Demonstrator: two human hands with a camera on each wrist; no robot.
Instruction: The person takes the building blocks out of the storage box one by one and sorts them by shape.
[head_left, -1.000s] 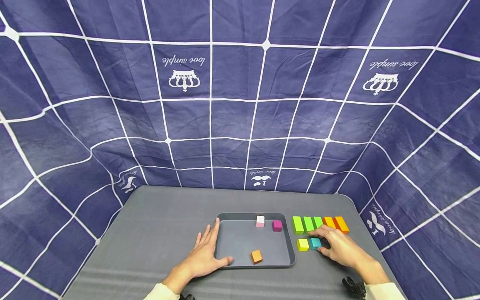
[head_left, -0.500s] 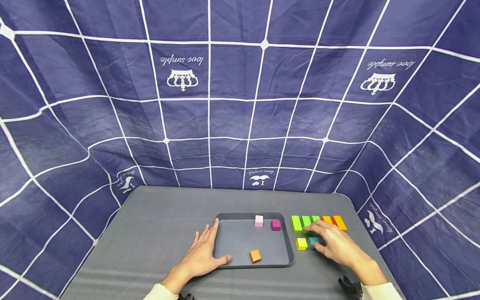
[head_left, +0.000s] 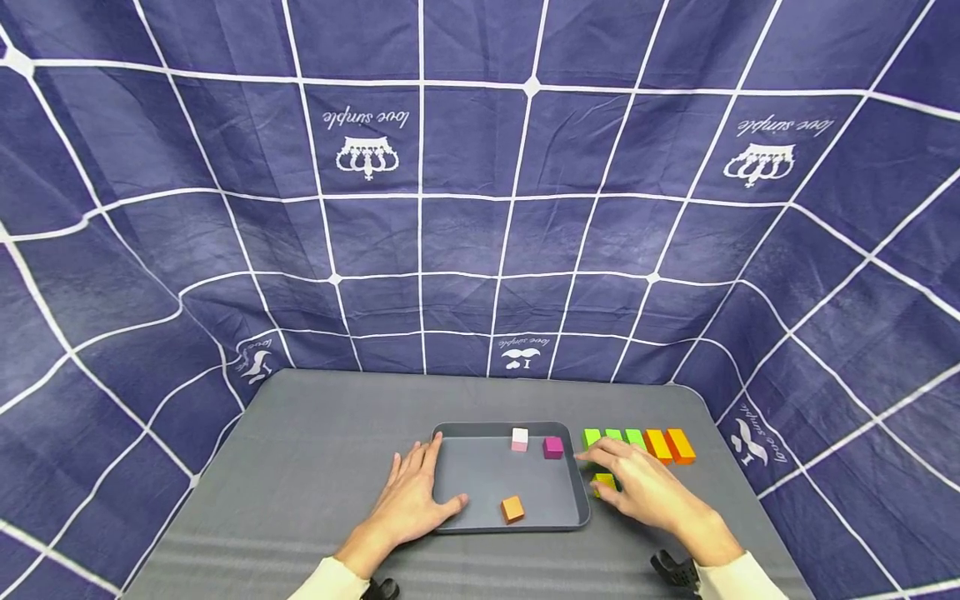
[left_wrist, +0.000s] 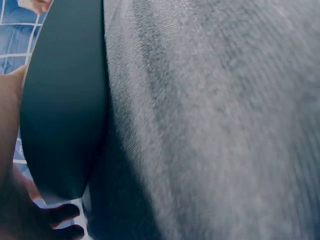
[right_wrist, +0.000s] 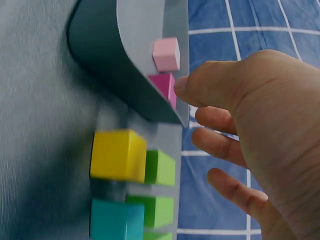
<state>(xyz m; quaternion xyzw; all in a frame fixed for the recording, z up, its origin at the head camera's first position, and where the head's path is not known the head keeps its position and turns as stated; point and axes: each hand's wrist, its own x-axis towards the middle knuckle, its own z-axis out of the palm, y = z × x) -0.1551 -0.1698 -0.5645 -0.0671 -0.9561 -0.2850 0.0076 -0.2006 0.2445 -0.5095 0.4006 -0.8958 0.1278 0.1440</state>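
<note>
My left hand (head_left: 412, 504) rests against the left side of a shallow grey tray (head_left: 476, 479), fingers straight along its rim and thumb at the near-left corner. Inside the tray are a pink-and-white cube (head_left: 520, 440), a magenta cube (head_left: 552, 448) and an orange cube (head_left: 512, 509). Just right of the tray, my right hand (head_left: 648, 487) hovers over a yellow cube (right_wrist: 112, 155), its fingers relaxed and apart, holding nothing. A teal cube (right_wrist: 110, 220) lies beside the yellow one; in the head view the right hand hides it.
Behind the right hand stands a row of green blocks (head_left: 613, 435) and orange blocks (head_left: 657, 447). Everything lies on a grey cloth-covered table (head_left: 330, 442). A blue checked curtain (head_left: 465, 233) encloses the back and sides.
My right hand has moved left from around the teal cube to above the yellow cube, near the tray's right rim. The left hand and the tray stay in place.
</note>
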